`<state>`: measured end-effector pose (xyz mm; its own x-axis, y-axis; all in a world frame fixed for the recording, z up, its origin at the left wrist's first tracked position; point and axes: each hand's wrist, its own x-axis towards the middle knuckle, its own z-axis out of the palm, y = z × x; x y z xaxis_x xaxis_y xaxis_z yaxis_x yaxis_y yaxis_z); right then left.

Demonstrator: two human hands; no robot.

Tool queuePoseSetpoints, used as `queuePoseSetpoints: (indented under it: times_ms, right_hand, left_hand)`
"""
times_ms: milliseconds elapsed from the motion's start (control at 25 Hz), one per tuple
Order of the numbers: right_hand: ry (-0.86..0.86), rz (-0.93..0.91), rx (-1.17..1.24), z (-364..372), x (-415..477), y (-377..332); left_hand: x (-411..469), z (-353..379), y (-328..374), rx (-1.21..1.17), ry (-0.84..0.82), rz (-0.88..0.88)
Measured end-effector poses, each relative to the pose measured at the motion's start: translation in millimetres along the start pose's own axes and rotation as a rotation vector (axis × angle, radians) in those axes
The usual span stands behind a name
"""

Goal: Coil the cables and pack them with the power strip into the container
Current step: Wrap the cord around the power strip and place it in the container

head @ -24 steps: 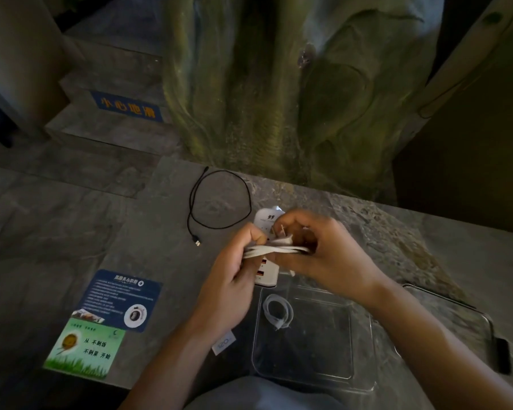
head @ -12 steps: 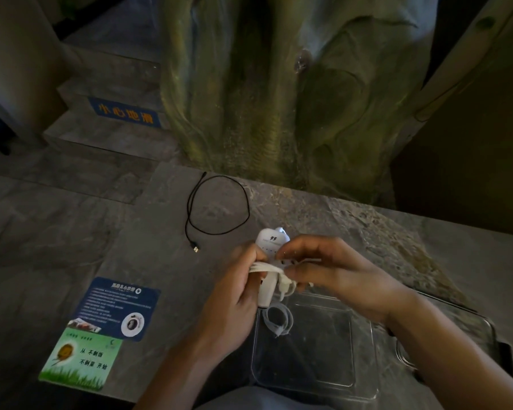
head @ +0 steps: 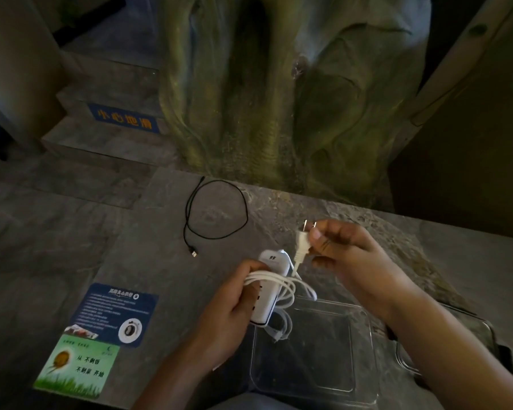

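The left hand [head: 228, 316] curls round one white power strip [head: 272, 287] with its white cord [head: 291, 284] looped round it, over the far left corner of one clear container [head: 323, 353]. The right hand [head: 351, 261] pinches the cord's one plug [head: 302, 243], a bit farther away. One small white cable [head: 280, 328] lies coiled in the container, and one black cable [head: 245, 208] lies in a loose loop on the table [head: 148, 247], far left.
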<state>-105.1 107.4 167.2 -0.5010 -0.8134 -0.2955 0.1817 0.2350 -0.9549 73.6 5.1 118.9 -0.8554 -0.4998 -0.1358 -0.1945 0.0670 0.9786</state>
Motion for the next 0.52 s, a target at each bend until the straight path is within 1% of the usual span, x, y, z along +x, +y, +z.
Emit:
queuePoseSetpoints:
  times_ms: [160, 280, 360, 440, 520]
  right_hand:
    - [0.123, -0.078, 0.083, -3, 5, 0]
    - [0.191, -0.119, 0.187, -3, 5, -4]
    - [0.202, -0.16, 0.194, -3, 3, -6]
    - [0.188, -0.212, 0.194, -2, 0, -9]
    - [0.179, -0.241, 0.222, -3, -3, -12]
  left_hand:
    - [4, -5, -3, -0.084, 0.104, -0.069]
    - [6, -11, -4, -0.175, 0.131, -0.11]
    - [6, -14, -8, -0.24, 0.153, -0.145]
    - [8, -16, -15, -0.314, 0.223, -0.188]
    - [10, -17, -19, -0.321, 0.278, -0.203]
